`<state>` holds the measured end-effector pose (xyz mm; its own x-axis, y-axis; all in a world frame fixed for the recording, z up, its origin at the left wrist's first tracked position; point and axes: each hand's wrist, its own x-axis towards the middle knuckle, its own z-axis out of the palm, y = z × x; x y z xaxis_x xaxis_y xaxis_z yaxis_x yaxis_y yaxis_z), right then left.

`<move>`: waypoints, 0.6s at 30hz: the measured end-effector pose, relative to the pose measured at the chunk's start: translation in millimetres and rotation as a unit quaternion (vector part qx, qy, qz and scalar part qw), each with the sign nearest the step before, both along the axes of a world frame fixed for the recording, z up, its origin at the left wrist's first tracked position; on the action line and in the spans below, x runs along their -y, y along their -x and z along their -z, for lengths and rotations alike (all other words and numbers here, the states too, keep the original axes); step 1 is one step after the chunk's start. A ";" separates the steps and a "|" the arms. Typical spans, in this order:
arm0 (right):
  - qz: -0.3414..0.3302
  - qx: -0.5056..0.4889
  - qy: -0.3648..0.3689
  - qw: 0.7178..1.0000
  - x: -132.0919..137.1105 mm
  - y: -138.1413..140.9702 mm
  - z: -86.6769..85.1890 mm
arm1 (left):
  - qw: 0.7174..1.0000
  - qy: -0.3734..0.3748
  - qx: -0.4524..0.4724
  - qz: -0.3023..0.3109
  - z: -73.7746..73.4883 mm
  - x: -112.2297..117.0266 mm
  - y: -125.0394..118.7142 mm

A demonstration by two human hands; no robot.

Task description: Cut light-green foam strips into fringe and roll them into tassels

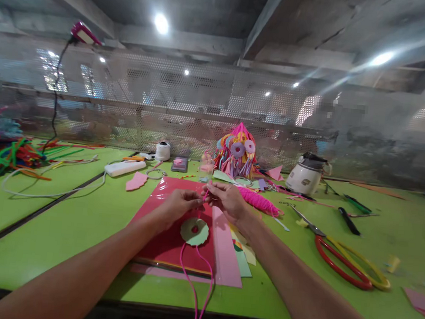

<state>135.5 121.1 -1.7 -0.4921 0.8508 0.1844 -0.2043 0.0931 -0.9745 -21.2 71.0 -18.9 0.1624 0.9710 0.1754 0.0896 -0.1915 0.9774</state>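
Note:
My left hand (183, 204) and my right hand (226, 198) meet above a red sheet pack (166, 253) in a glossy clear sleeve. Both have fingers pinched on a thin pink cord (205, 194). Just below them lies a pale green paper ring (187, 232) with a scalloped edge and a small centre hole. Two pink cord strands (211, 274) run from under the ring over the table's front edge. Beyond my right hand rests a bundle of bright pink yarn (259, 200). Pink paper (230, 261) sticks out beneath the red pack.
Large scissors (342, 257) with red and yellow handles lie on the right, near a black-handled tool (348, 221). A white kettle-like pot (305, 173) and a colourful tasselled ornament (238, 152) stand at the back. A white power strip (125, 168) and pipe cleaners (13, 160) are left.

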 end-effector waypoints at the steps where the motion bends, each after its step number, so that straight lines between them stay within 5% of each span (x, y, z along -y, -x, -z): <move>1: 0.002 0.001 0.000 1.000 0.1 0.9 0.5 | 1.000 0.008 0.007 -0.001 0.8 -0.9 0.4; 8: 0.027 0.017 -0.007 0.999 6.0 6.7 -2.0 | 1.000 0.026 0.004 0.000 6.0 -7.9 1.7; 18: 0.197 0.118 -0.117 0.966 -9.7 4.4 12.1 | 0.980 -0.001 -0.129 -0.154 9.7 -12.9 6.6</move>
<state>131.1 130.9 -13.8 -0.1902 0.9295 0.3160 0.1172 0.3411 -0.9327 -27.8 83.9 -28.6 -0.0996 0.9806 0.1687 0.3866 -0.1180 0.9146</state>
